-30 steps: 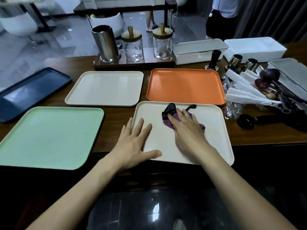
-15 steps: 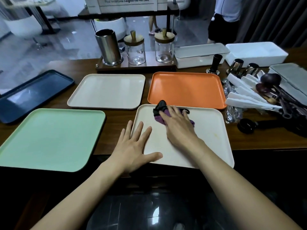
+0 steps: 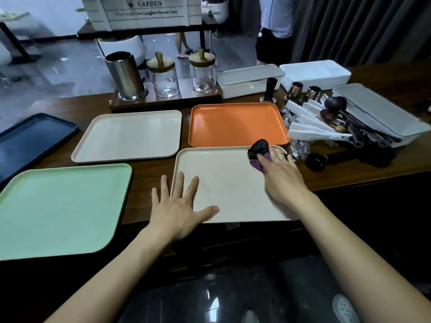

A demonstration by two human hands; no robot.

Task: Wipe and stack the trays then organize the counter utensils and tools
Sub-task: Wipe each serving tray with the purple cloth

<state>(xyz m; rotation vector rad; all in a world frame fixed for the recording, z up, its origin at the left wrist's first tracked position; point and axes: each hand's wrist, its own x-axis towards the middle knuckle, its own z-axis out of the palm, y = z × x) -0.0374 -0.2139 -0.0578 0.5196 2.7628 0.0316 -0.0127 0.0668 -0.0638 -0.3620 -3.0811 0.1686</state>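
Observation:
A cream tray [image 3: 228,183] lies at the counter's front edge. My right hand [image 3: 282,176] presses a purple and black cloth [image 3: 257,150] flat onto the tray's far right corner. Spread flat, my left hand [image 3: 177,206] rests on the tray's near left edge and the wood beside it. Around it lie a mint green tray [image 3: 58,206] at the left, a second cream tray [image 3: 130,136] behind, an orange tray [image 3: 235,123] at the back right and a navy tray [image 3: 30,141] at the far left. White-handled tools and dark spoons [image 3: 326,127] are piled at the right.
A steel canister [image 3: 126,76] and two glass jars [image 3: 164,78] stand on a wooden base behind the trays. White lidded boxes [image 3: 249,80] and a black tamper [image 3: 270,89] sit at the back right, a black scoop [image 3: 314,160] near the cloth. A person [image 3: 275,26] stands beyond the counter.
My right hand has slid the cloth from the tray's far middle to its far right corner. My left hand has stayed on the tray's near left edge.

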